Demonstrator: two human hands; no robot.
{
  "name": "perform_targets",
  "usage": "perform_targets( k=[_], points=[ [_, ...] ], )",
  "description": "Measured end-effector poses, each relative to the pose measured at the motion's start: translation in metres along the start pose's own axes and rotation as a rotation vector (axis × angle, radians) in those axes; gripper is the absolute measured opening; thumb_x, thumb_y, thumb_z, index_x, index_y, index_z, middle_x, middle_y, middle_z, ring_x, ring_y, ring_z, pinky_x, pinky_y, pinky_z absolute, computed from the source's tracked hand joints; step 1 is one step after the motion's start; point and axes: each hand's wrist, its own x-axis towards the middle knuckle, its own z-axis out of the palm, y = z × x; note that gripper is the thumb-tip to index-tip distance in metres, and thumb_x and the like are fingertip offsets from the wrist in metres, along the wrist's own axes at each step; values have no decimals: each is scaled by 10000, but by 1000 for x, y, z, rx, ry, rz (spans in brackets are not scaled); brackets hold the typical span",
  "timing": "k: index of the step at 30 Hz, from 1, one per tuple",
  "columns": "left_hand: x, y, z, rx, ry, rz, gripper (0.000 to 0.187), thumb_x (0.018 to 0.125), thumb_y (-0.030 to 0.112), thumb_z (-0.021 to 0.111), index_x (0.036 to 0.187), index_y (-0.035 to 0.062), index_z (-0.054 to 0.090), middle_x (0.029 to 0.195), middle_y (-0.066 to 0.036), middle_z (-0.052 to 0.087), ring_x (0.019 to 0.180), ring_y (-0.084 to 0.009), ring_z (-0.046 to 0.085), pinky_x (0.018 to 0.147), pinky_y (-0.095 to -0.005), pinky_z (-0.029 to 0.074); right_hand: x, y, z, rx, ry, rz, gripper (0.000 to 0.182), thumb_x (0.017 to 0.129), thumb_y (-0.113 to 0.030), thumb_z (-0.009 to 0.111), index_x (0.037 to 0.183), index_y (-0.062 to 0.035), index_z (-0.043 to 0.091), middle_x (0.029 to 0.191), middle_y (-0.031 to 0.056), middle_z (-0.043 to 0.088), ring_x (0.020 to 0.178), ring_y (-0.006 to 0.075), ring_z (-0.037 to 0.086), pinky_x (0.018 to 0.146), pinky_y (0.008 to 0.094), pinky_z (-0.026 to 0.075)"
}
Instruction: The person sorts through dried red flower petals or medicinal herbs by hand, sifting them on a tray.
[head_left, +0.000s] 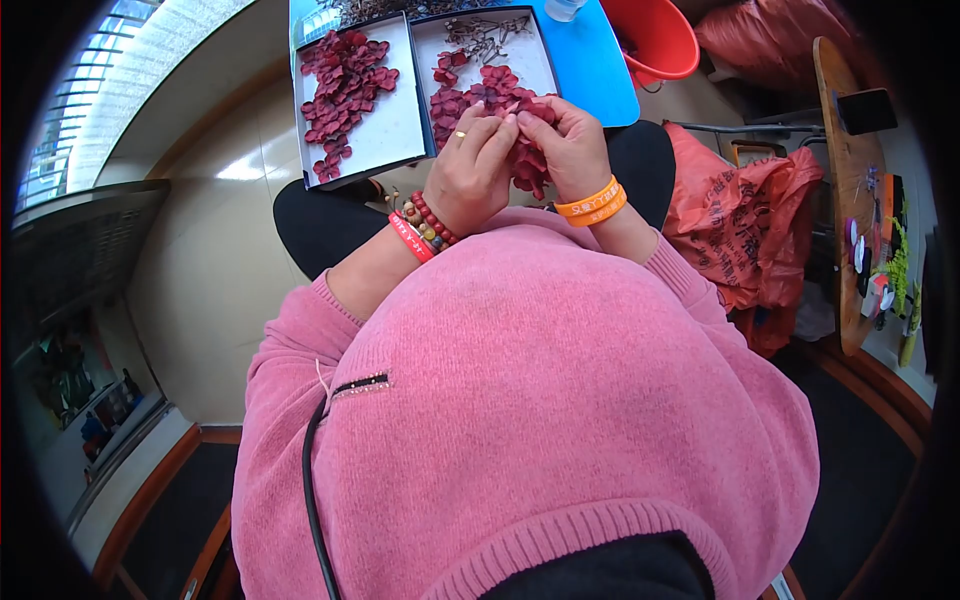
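Note:
Both hands meet over the right tray [503, 58]. My left hand [472, 165], with a ring and beaded bracelets, has its fingers pinched together on a dark red petal piece [515, 108]. Pressed against the same piece are the thumb and fingers of my right hand [572, 145], which wears an orange wristband. Dark red flower petals [455, 103] lie in the tray around and under the fingers, with thin brown stems [485, 38] at its far end. The left tray [385, 130] holds a pile of similar dark red petals [350, 85].
Under the trays is a blue tabletop [590, 70]. A red basin [655, 35] stands at the back right, near a clear container [563, 9]. Red plastic bags [740, 225] sit to the right, beside a wooden board [850, 200] with a dark phone [867, 111].

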Motion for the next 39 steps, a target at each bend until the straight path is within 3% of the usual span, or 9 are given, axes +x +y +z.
perform_targets(
  k=[3, 6, 13, 17, 25, 26, 29, 31, 39],
  points=[
    [-2, -2, 1, -162, 54, -100, 293, 740, -66, 547, 1029, -41, 584, 911, -161, 579, 846, -312, 589, 825, -405, 471, 3, 5, 0, 3, 6, -41, 92, 869, -84, 570, 866, 5, 592, 730, 24, 606, 630, 53, 546, 552, 198, 444],
    [0, 10, -4, -472, 39, -477, 221, 782, -40, 552, 996, -9, 601, 913, -134, 579, 824, -252, 588, 766, -329, 465, 6, 13, -2, -76, 8, -88, 87, 871, -73, 553, 878, 10, 577, 749, 61, 611, 665, 96, 567, 590, 238, 457],
    [14, -4, -8, -395, 30, -564, 87, 831, 42, 595, 907, -2, 604, 853, -57, 563, 752, -119, 535, 695, -233, 433, 4, 15, 1, -447, 15, -334, 98, 855, -73, 549, 894, 17, 545, 805, 188, 592, 738, 316, 595, 649, 353, 466],
    [19, -11, -10, -342, -145, -583, 89, 825, 57, 611, 893, 0, 605, 813, -46, 559, 714, -117, 529, 662, -237, 434, 5, 17, -1, -497, 24, -351, 89, 848, -64, 545, 876, 20, 536, 817, 198, 590, 758, 353, 591, 653, 371, 468],
    [15, -16, -1, -320, -116, -489, 75, 833, 43, 581, 892, -1, 568, 826, -100, 561, 742, -196, 560, 667, -277, 448, 3, 14, 3, -518, 80, -259, 100, 829, -79, 535, 835, 20, 546, 821, 226, 591, 789, 384, 589, 654, 396, 467],
    [13, -17, 5, -286, -68, -462, 54, 791, 56, 597, 820, 24, 566, 778, -114, 565, 698, -284, 552, 644, -369, 422, 4, 17, 2, -486, 82, -225, 113, 818, -89, 539, 826, 23, 548, 800, 222, 590, 769, 360, 598, 646, 391, 466],
    [11, -16, 8, -195, -152, -440, 54, 795, 66, 581, 822, 51, 537, 773, -86, 534, 747, -273, 516, 731, -385, 363, 6, 23, -5, -348, -9, -56, 126, 770, -87, 567, 819, 28, 551, 752, 200, 593, 718, 266, 611, 624, 374, 464],
    [14, -15, 6, -91, -162, -332, 64, 780, 55, 578, 823, 49, 530, 784, -96, 525, 758, -288, 504, 739, -392, 359, 2, 12, -8, -310, -109, 227, 145, 783, -64, 580, 900, 19, 558, 772, 70, 600, 756, 95, 559, 630, 299, 472],
    [6, -20, 7, -43, -194, -277, 95, 757, 14, 573, 816, 39, 503, 796, -97, 515, 778, -296, 489, 769, -405, 357, 3, 46, 5, -395, 68, -26, 154, 772, -54, 592, 898, 18, 539, 756, 143, 595, 699, 176, 574, 617, 325, 462]
  ],
)
